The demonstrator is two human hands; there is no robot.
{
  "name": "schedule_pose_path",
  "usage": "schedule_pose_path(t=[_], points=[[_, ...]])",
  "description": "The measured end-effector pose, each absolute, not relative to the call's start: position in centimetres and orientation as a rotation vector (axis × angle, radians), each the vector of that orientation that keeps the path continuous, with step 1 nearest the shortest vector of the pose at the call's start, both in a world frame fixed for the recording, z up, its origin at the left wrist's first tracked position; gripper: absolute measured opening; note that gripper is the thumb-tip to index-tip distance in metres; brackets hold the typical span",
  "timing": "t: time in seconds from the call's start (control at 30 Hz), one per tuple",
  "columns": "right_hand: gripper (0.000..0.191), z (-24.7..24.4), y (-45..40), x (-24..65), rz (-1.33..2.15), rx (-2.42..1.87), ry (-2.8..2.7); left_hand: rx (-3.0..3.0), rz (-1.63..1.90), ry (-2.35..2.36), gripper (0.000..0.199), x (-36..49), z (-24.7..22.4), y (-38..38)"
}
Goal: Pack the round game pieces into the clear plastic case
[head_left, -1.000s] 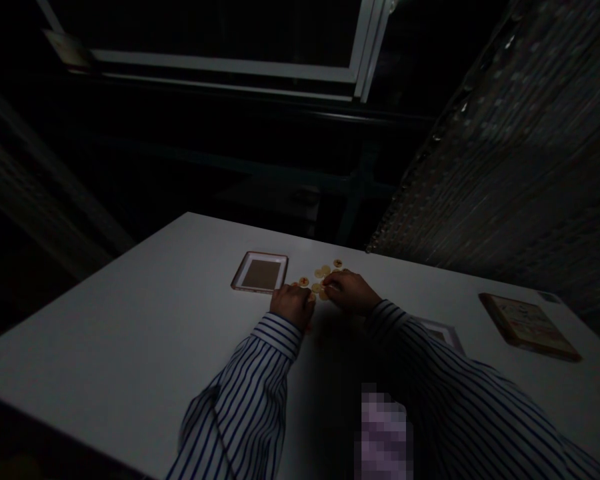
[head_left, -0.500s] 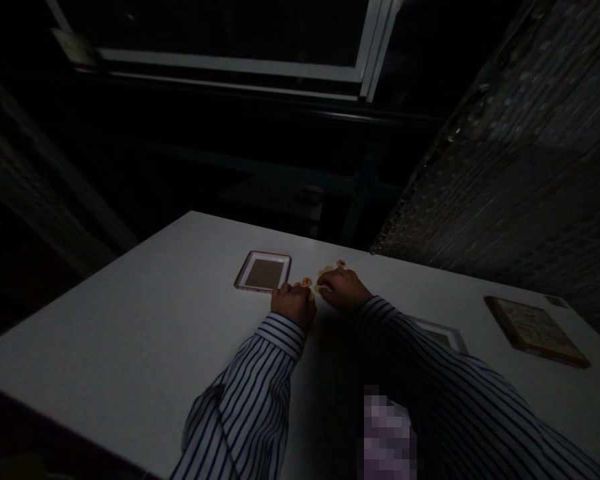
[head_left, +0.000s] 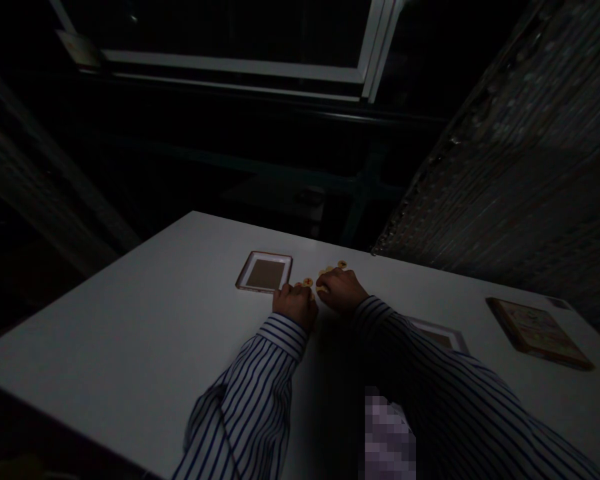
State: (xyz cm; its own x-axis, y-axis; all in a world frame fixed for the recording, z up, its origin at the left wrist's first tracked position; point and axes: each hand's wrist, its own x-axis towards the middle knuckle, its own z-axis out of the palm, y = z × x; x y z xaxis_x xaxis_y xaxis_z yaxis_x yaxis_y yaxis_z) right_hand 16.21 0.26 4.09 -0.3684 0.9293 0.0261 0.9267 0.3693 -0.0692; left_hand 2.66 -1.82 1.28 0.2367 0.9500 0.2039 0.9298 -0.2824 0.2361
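Observation:
My left hand (head_left: 295, 307) rests on the white table with curled fingers, closed around small round Chinese chess pieces; one piece with a red mark (head_left: 308, 282) lies just beyond its knuckles. Beside it, my right hand (head_left: 343, 290) is bent down, its fingers and thumb closed on a pale round piece (head_left: 323, 289). More pale discs (head_left: 329, 269) lie at its fingertips, and a dark-marked piece (head_left: 342, 265) sits a little farther out. The palms and whatever lies under them are hidden, and the dim light blurs the marks.
A shallow open box tray (head_left: 265, 273) lies left of my hands on the white table (head_left: 145, 320). Another tray (head_left: 447, 337) is partly covered by my right sleeve. A printed box (head_left: 540, 333) lies at the right, and a bead curtain (head_left: 505, 193) hangs behind it.
The right hand has shifted very slightly left, toward the left hand, over the pieces. The left hand stays in almost the same place, and the view has moved a little.

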Motion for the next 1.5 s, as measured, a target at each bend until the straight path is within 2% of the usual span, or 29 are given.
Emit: schedule_pose_path(t=[0.2, 0.4, 0.67, 0.93, 1.5], points=[[0.024, 3.7, 0.5, 16.1, 0.104, -1.75, -2.516, 2.369, 0.406, 1.842, 0.025, 2.6, 1.8, -1.9], [0.021, 3.7, 0.5, 16.3, 0.225, -1.709, -2.391, 2.327, 0.617, 1.842, 0.03, 2.4, 1.5, -2.0], [0.023, 3.2, 1.1, 17.6, 0.7, -1.555, -2.061, 2.299, 0.83, 1.747, 0.036, 2.2, 0.5, -1.6], [0.019, 3.0, 1.3, 18.4, 1.059, -1.343, -1.8, 2.348, 1.086, 1.573, 0.034, 2.3, -0.5, -1.1], [0.017, 3.5, 0.8, 18.1, 1.281, -1.275, -1.606, 2.365, 1.298, 1.395, 0.021, 2.4, 0.0, -1.3]])
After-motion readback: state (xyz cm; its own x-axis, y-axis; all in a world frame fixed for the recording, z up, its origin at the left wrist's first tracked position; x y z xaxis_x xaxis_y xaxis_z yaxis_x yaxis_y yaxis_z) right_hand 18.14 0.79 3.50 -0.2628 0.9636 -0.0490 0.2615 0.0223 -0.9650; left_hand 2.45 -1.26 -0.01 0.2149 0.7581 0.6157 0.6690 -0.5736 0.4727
